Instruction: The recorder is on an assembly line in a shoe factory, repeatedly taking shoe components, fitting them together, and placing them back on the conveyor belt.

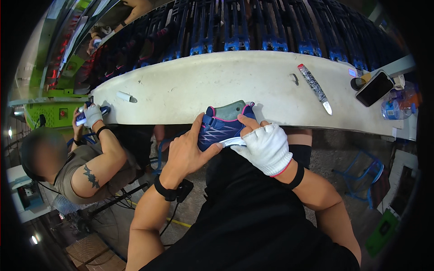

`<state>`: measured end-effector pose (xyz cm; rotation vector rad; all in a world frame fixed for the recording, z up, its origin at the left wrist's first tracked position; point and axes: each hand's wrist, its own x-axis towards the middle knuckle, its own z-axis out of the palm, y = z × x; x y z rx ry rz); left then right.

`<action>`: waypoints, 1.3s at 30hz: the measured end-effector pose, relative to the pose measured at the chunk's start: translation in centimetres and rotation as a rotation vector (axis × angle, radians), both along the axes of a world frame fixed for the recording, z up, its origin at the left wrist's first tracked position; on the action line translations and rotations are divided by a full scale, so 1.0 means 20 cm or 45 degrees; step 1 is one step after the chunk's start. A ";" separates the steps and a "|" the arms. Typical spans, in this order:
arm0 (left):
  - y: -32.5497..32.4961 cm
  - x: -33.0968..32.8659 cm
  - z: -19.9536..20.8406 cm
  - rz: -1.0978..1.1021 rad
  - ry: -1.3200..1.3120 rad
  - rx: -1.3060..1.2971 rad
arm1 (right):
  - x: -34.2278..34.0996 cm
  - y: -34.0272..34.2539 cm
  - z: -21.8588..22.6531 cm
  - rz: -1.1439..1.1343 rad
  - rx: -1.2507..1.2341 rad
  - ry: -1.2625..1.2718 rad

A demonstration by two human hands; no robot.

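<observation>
A small dark blue shoe (219,134) with pink trim, a strap and a white sole is held at the near edge of the table. Inside its opening sits a grey-green shoe last (229,111). My bare left hand (186,151) grips the shoe's left end, thumb low on its side and fingers behind. On the right, my right hand (266,147), in a white glove with bare fingertips, holds the other end near the sole and pink collar. The shoe's underside and far side are hidden.
The pale table (181,86) carries a knife (314,88) with a wrapped handle, a white tube (125,96), a phone (375,89) and plastic bottles (392,108). Beyond runs a blue conveyor (237,34). At left a co-worker's gloved hand (93,114) holds another shoe. A blue-framed stool (368,174) stands right.
</observation>
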<state>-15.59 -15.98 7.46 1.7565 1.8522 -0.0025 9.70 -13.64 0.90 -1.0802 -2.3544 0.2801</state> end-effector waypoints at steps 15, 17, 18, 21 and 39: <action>0.08 0.50 -0.10 -0.523 -1.044 1.174 | 0.47 -0.09 0.41 0.076 -0.113 0.766; 0.08 0.55 -0.17 -0.498 -1.100 1.195 | 0.49 -0.10 0.47 0.033 -0.095 0.657; 0.08 0.57 -0.19 -0.481 -1.128 1.199 | 0.50 -0.10 0.47 0.033 -0.098 0.635; 0.08 0.59 -0.20 -0.491 -1.212 1.109 | 0.53 -0.08 0.47 -0.037 -0.169 0.586; 0.34 0.38 -0.31 -0.948 -0.832 1.112 | 0.56 0.07 0.42 0.363 -0.130 0.857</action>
